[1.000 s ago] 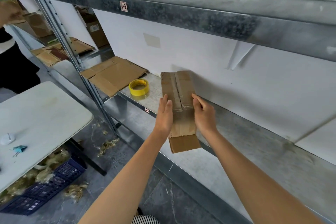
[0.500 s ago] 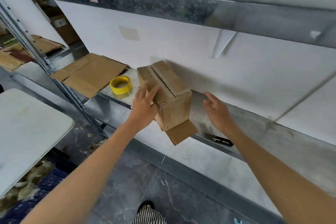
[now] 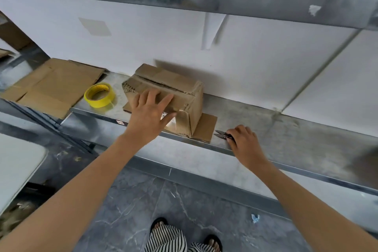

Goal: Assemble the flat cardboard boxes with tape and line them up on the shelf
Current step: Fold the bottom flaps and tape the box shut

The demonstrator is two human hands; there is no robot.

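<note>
I'm pressing the cardboard box (image 3: 163, 86) down on the shelf (image 3: 286, 137).
My left hand (image 3: 149, 116) is spreading its fingers over the creased, gaping top; my right hand (image 3: 246, 145) is pinching snips (image 3: 222, 134) beside the flap.

My brown box (image 3: 167, 82) sits on the shelf (image 3: 286, 135), bottom flaps splayed flat. Yellow tape (image 3: 96, 103) and flat cardboard (image 3: 51, 86) lie to its left.
</note>
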